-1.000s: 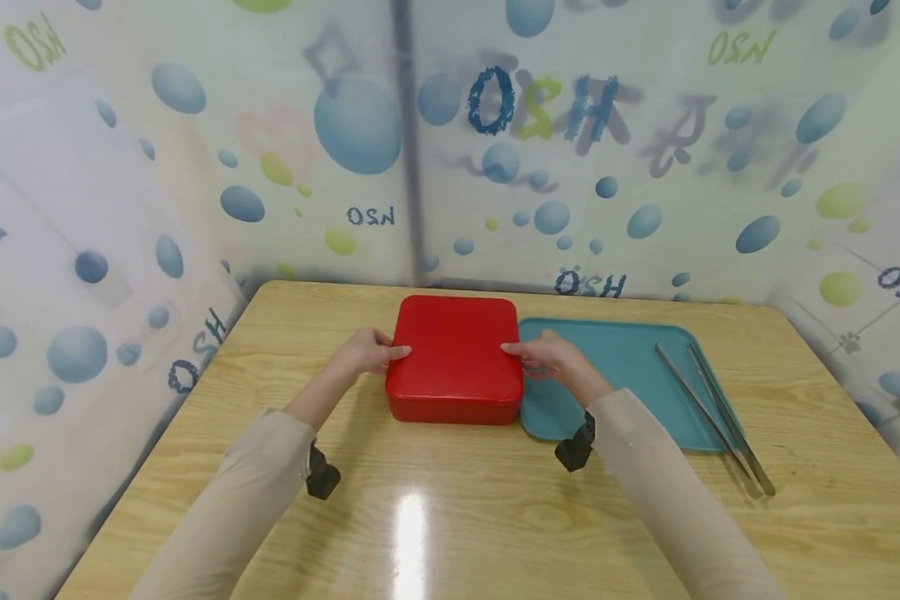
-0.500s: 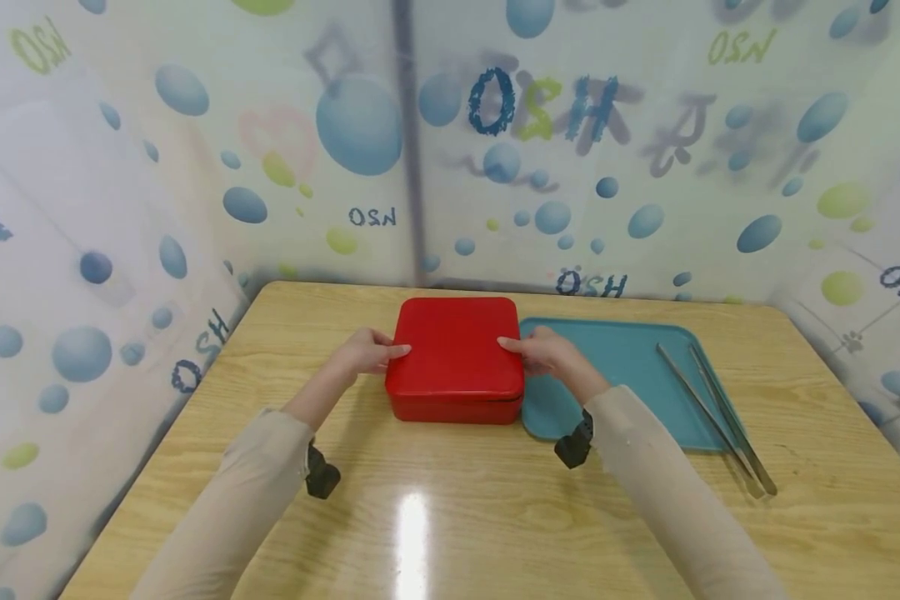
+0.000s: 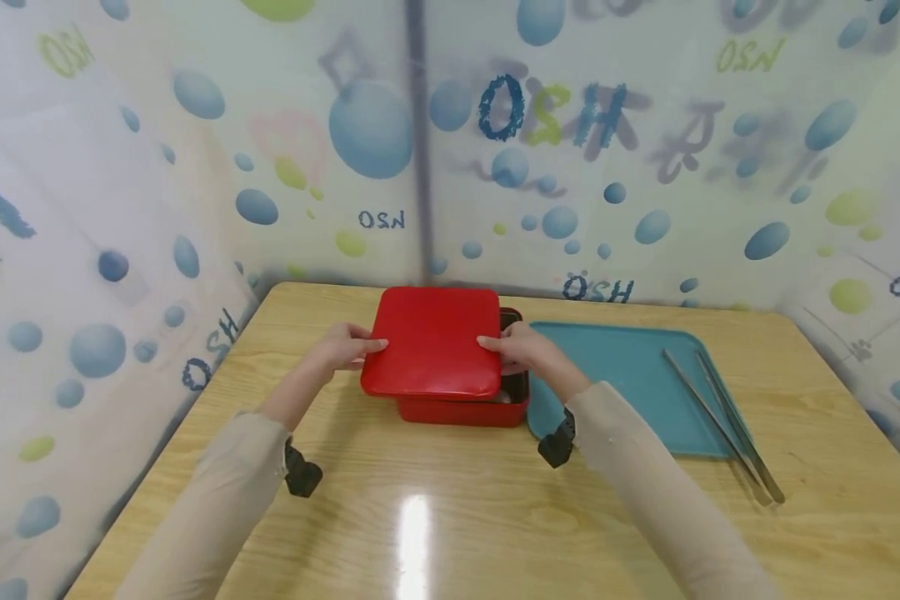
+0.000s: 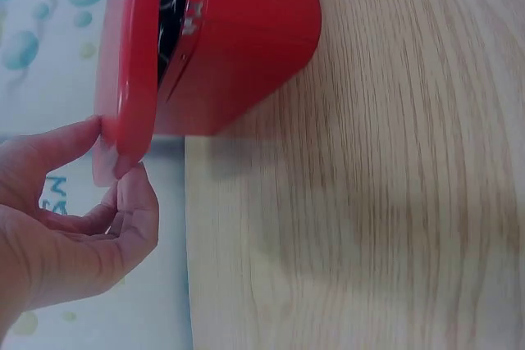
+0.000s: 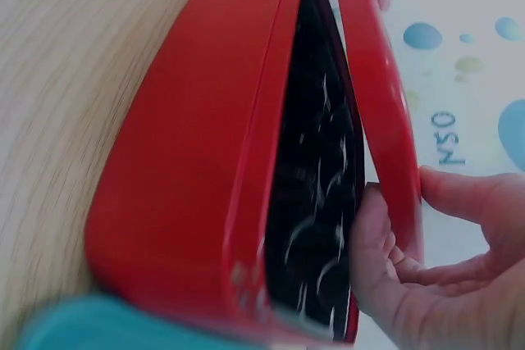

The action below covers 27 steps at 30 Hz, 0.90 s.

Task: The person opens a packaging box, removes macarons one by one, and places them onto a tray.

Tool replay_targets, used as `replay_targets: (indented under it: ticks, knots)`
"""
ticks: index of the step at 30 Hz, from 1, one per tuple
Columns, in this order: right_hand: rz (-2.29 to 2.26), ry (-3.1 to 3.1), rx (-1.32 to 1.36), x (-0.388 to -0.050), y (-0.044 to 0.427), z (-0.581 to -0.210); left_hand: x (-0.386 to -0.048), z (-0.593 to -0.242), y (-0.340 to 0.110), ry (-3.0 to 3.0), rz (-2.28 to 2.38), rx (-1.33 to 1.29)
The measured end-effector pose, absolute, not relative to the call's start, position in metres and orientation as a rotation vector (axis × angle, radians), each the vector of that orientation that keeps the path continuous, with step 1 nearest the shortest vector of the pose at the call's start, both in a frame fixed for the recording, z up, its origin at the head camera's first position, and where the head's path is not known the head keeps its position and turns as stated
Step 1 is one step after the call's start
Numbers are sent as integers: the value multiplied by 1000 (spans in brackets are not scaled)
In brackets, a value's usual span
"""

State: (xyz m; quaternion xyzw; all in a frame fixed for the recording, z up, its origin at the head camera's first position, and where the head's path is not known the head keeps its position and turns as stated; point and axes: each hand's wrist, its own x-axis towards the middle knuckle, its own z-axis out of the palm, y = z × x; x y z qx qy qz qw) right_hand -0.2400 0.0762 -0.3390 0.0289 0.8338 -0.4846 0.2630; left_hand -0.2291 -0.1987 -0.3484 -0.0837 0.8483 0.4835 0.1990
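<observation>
A red square lid (image 3: 433,342) is held above a red box (image 3: 461,412), shifted to its left, so the box's right part is uncovered. My left hand (image 3: 342,348) pinches the lid's left edge, thumb on top. At the lid's right edge my right hand (image 3: 521,348) grips it the same way, over the box's opening. In the right wrist view the lid (image 5: 373,79) is raised off the box (image 5: 189,145), whose black interior (image 5: 316,202) shows several curved, shiny outlines; what they are cannot be told.
A blue tray (image 3: 622,375) lies right beside the box, with long metal tongs (image 3: 720,417) resting across its right edge onto the wooden table (image 3: 495,517). Behind the table hangs a patterned curtain (image 3: 450,192).
The lid has come up off the box and moved left with both hands gripping it, which uncovers the right part of the box. The view has shifted slightly.
</observation>
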Motion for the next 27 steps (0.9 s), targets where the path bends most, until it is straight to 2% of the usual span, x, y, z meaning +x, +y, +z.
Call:
replay_targets:
  ticks: [18, 27]
  knots:
    - [-1383, 2220, -52, -239, -9, -343, -213, -341, -277, 2415, 1345, -311]
    - [-1390, 2225, -77, -238, -46, -344, -209, -336, -303, 2408, 1346, -377]
